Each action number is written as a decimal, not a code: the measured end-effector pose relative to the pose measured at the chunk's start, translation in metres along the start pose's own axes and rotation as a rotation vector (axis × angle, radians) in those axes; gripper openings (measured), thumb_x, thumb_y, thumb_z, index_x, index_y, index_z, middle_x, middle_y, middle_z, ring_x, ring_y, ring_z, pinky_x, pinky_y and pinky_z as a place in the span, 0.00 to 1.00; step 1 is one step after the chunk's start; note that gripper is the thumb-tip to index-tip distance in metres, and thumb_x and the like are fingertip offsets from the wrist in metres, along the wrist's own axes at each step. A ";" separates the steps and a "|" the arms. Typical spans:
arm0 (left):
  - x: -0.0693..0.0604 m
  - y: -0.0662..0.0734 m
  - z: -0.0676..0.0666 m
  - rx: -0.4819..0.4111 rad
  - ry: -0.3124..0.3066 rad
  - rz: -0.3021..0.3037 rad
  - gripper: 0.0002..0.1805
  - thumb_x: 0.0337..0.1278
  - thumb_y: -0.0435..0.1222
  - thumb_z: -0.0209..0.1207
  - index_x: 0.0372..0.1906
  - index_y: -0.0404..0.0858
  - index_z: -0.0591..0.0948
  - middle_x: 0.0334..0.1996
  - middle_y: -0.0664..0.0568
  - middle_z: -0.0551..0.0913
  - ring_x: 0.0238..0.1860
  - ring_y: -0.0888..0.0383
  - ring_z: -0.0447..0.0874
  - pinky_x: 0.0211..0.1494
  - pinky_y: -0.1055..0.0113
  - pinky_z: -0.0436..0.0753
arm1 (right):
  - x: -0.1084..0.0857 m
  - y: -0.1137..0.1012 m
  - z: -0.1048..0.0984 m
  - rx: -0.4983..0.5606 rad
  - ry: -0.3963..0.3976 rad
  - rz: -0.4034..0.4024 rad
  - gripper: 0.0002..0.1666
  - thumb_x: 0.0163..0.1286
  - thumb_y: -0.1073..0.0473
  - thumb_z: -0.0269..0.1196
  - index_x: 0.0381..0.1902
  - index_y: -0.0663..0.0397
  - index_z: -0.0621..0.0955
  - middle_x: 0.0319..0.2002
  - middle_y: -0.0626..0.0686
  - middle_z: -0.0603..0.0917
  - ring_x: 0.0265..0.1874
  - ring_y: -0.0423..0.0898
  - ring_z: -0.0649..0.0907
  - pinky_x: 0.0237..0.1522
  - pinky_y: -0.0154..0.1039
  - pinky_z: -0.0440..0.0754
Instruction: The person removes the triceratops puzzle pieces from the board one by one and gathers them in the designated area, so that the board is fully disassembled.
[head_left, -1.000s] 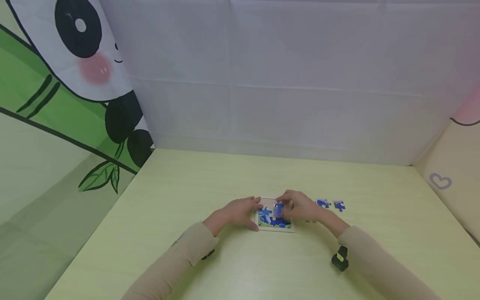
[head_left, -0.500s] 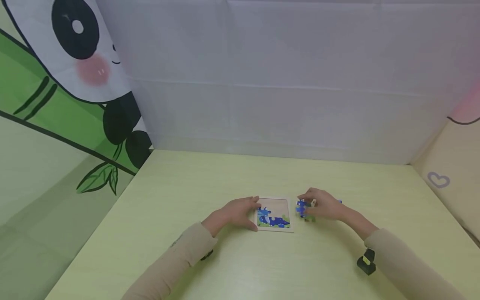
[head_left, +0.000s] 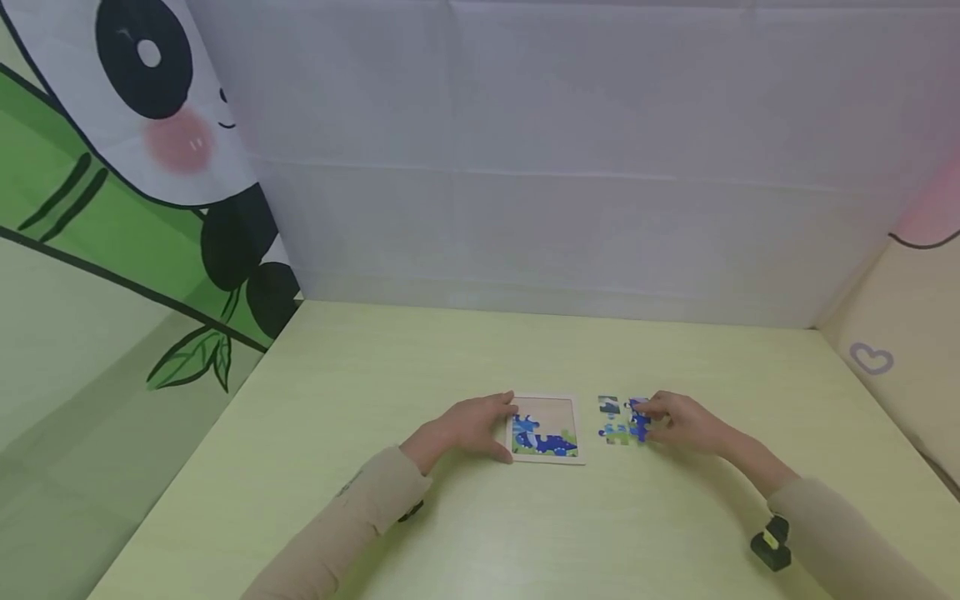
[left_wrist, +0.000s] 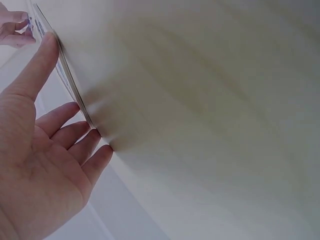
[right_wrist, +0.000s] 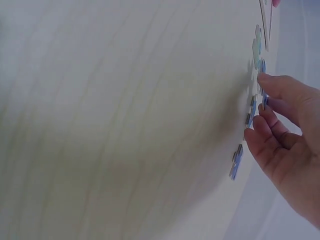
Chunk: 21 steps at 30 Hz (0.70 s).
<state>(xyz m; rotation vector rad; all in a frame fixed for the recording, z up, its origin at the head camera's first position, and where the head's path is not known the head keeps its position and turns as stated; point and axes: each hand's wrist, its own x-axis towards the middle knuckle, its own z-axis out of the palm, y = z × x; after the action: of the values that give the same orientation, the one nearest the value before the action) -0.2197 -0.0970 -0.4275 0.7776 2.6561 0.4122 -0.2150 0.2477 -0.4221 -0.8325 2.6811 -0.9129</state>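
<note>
Print point(head_left: 354, 481) on the left sleeve point(head_left: 337, 533), lower left of the head view, is too small for us to read. At lower centre, the left hand point(head_left: 472, 425) lies with extended fingers against the puzzle tray point(head_left: 542, 461); the right hand point(head_left: 692, 423), which we saw over the tray a second ago, now pinches a blue piece point(head_left: 640, 425) farther right, beside loose pieces point(head_left: 617, 435). In the left wrist view, the left hand touches the tray's edge, upper left. In the right wrist view, we see the pinch at right.

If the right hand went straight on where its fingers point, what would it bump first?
The right hand pinches a blue piece; beyond that, probably the loose puzzle pieces, though it might pass above them.
</note>
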 end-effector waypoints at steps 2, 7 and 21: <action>0.001 -0.001 0.001 0.001 0.000 0.002 0.43 0.41 0.50 0.67 0.65 0.41 0.66 0.69 0.51 0.55 0.69 0.53 0.52 0.69 0.59 0.57 | -0.001 0.003 0.001 0.003 -0.007 0.011 0.26 0.54 0.66 0.66 0.49 0.76 0.75 0.36 0.53 0.77 0.33 0.42 0.74 0.31 0.31 0.77; 0.001 0.000 0.000 -0.008 -0.001 -0.001 0.43 0.40 0.50 0.67 0.64 0.42 0.66 0.69 0.52 0.55 0.69 0.53 0.52 0.68 0.58 0.57 | -0.003 0.008 0.003 -0.022 -0.010 0.006 0.24 0.53 0.67 0.66 0.47 0.74 0.77 0.36 0.54 0.78 0.32 0.41 0.73 0.30 0.31 0.76; -0.001 0.000 -0.003 0.015 -0.002 -0.027 0.49 0.38 0.52 0.68 0.67 0.38 0.60 0.70 0.48 0.52 0.70 0.52 0.47 0.69 0.57 0.55 | -0.004 0.011 0.002 -0.079 -0.001 0.001 0.24 0.50 0.67 0.68 0.46 0.73 0.78 0.34 0.52 0.77 0.30 0.41 0.69 0.27 0.30 0.70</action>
<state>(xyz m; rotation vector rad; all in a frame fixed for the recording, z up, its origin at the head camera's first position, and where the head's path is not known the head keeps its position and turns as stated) -0.2203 -0.0976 -0.4248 0.7458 2.6678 0.3845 -0.2161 0.2560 -0.4298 -0.8472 2.7321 -0.8105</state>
